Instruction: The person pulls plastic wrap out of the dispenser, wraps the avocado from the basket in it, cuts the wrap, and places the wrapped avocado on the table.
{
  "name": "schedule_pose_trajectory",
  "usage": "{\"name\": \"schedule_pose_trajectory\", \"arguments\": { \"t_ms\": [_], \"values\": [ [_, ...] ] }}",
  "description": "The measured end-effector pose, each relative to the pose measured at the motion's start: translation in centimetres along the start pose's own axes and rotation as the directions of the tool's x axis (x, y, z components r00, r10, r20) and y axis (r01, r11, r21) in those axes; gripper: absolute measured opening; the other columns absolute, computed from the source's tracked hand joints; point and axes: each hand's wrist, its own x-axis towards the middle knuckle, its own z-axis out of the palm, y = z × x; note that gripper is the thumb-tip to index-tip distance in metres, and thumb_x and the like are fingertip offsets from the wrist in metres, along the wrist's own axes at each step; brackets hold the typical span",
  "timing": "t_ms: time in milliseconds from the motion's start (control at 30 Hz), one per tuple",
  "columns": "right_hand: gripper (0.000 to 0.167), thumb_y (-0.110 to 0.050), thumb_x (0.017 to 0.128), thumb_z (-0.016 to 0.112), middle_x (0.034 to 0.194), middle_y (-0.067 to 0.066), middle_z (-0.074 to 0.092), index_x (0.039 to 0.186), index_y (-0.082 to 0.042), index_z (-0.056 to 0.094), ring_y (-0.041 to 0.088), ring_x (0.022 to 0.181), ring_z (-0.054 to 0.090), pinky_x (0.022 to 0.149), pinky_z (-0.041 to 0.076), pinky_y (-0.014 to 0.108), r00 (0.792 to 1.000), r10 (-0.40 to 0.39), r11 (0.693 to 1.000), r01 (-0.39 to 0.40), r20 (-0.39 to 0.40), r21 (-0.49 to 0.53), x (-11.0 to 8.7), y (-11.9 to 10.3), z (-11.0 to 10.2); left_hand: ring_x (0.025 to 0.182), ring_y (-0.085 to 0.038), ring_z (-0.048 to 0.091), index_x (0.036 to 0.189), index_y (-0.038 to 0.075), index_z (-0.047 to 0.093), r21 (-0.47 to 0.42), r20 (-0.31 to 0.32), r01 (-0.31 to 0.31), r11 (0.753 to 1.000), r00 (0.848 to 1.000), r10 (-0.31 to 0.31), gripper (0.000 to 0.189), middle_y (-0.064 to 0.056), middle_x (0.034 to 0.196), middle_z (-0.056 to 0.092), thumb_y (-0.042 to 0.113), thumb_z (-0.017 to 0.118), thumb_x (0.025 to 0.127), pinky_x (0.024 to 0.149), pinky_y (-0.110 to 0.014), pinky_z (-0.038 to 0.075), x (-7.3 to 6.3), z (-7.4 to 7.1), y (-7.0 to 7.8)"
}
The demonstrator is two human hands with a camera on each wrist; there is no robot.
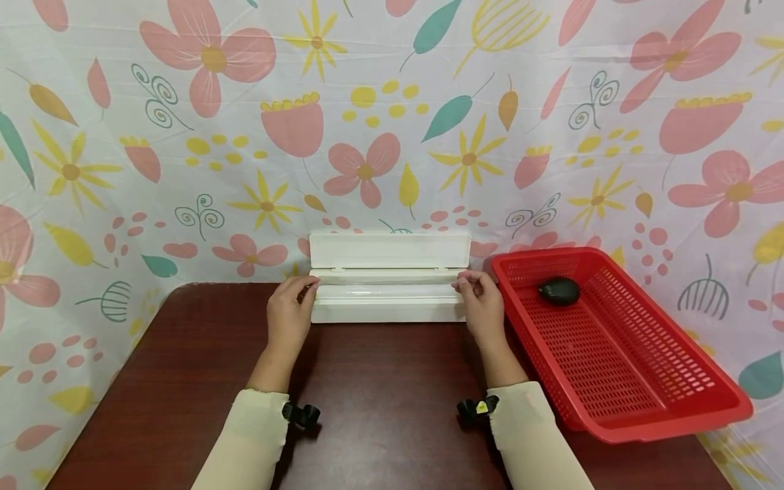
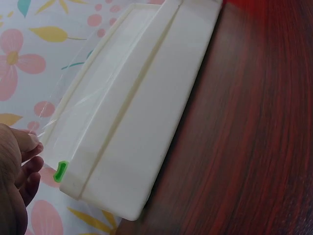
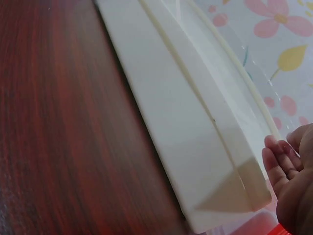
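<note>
A long white cling film dispenser lies on the table with its lid raised at the back. Clear cling film stretches along it between the two hands. At the left end, my left hand pinches the film's corner between thumb and index finger, which also shows in the left wrist view. My right hand pinches the film's other corner at the right end. A small green piece sits at the dispenser's left end.
To the right, a red plastic basket stands on the dark reddish-brown table. Inside it lies a dark green avocado. A flower-patterned curtain hangs close behind the dispenser.
</note>
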Motion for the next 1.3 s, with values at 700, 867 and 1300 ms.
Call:
{"name": "schedule_pose_trajectory", "arguments": {
  "t_ms": [700,867,1300],
  "values": [
    [0.023,-0.009,0.100,0.062,0.109,0.027,0.071,0.114,0.007,0.071,0.042,0.086,0.062,0.064,0.052,0.022,0.997,-0.041,0.999,0.040,-0.063,-0.011,-0.3,-0.7,-0.4,0.094,-0.031,0.068,0.108,0.007,0.079,-0.084,-0.031,0.013,0.996,0.999,-0.015,0.017,-0.012,0.100,0.076,0.008,0.074,0.091,0.080,-0.044,0.055,0.4,-0.8,0.4],
    [0.022,-0.008,0.100,0.063,0.106,0.027,0.072,0.112,0.008,0.071,0.031,0.083,0.062,0.067,0.049,0.013,0.991,-0.095,0.995,0.092,-0.091,-0.038,-0.5,-0.9,-0.3,0.094,-0.025,0.069,0.109,0.007,0.079,-0.094,-0.020,0.037,0.995,0.999,-0.039,0.018,-0.009,0.102,0.076,0.013,0.072,0.094,0.076,-0.030,0.051,0.4,-1.0,0.7],
    [0.022,-0.007,0.099,0.063,0.107,0.029,0.071,0.111,0.010,0.070,0.004,0.087,0.060,0.073,0.045,0.010,0.975,-0.167,0.986,0.163,-0.148,-0.041,-0.6,-1.2,-0.4,0.097,-0.027,0.070,0.110,0.006,0.078,-0.118,-0.055,0.028,0.993,0.998,-0.035,0.019,-0.010,0.103,0.075,0.014,0.070,0.096,0.077,-0.022,0.047,0.6,-1.2,1.5]
  ]
}}
